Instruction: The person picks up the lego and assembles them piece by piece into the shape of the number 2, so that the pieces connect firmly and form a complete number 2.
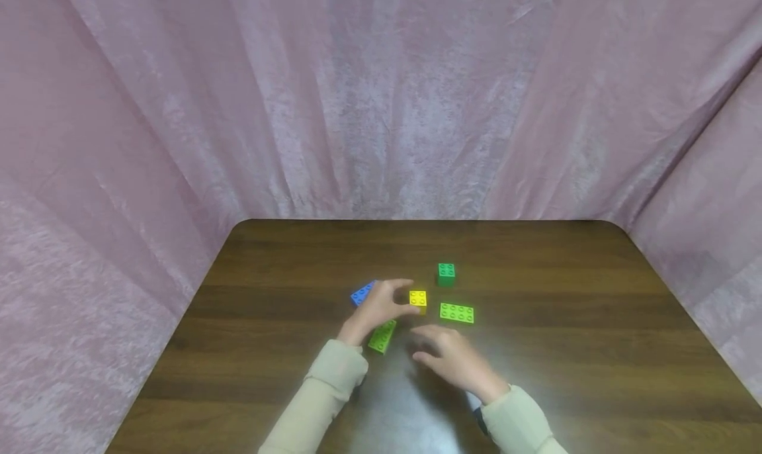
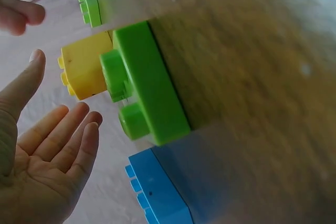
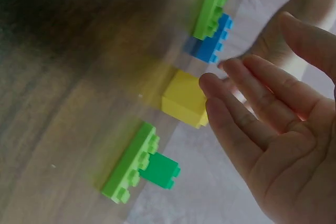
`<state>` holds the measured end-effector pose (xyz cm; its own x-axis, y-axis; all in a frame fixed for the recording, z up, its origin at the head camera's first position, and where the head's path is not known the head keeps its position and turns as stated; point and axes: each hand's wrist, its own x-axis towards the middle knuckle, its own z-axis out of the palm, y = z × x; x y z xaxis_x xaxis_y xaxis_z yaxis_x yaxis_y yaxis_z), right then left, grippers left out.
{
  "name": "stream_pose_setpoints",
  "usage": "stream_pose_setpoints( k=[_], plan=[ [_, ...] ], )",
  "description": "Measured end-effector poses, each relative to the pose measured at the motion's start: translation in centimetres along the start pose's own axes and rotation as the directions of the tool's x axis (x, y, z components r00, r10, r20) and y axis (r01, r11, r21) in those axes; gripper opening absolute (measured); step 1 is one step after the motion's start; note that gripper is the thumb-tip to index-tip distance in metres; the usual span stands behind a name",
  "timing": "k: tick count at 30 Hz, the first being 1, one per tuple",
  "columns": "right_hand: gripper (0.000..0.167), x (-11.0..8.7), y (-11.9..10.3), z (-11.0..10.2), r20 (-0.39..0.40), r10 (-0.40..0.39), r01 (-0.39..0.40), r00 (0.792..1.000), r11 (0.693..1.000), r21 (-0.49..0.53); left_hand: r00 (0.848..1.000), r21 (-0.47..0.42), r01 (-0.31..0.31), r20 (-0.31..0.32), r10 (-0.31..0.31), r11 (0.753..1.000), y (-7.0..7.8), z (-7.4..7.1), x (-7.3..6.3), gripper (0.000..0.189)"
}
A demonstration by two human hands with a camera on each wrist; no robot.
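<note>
In the head view my left hand (image 1: 380,306) reaches over the table, thumb and fingers spread beside a yellow building brick (image 1: 418,298). The left wrist view shows a gap between that palm and the yellow brick (image 2: 86,64). My right hand (image 1: 455,358) hovers nearer to me, fingers loosely extended and holding nothing. Under the left wrist lies a light green brick (image 1: 381,338), and a blue brick (image 1: 360,294) is partly hidden behind the left hand. Another light green brick (image 1: 457,314) lies right of the yellow one, with a dark green brick (image 1: 446,275) farther back.
The bricks stand apart on a dark brown wooden table (image 1: 565,295) with rounded far corners. Pink velvety curtains (image 1: 417,110) hang behind it and along both sides. Light reflects off the tabletop near the right forearm.
</note>
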<state>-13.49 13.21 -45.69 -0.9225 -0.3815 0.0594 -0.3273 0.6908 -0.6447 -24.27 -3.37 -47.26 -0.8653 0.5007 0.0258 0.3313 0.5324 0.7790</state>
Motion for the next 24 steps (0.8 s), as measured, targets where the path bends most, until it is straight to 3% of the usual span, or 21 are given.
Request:
stream_pose_setpoints(
  k=[6,16,24],
  plan=[
    [0.049,0.6,0.2,0.6,0.058,0.005,-0.007,0.998,0.999,0.044,1.0,0.004,0.007,0.014,-0.007,1.0,0.2,0.1,0.4,0.06],
    [0.056,1.8,0.0,1.2,0.074,-0.053,0.051,0.996,0.998,0.029,1.0,0.022,0.005,0.021,-0.005,1.0,0.4,0.0,0.8,0.056],
    [0.061,3.1,0.5,1.4,0.115,-0.046,0.045,0.992,0.999,0.007,0.999,0.005,-0.018,0.027,0.018,1.0,0.3,0.0,1.0,0.05]
  ],
)
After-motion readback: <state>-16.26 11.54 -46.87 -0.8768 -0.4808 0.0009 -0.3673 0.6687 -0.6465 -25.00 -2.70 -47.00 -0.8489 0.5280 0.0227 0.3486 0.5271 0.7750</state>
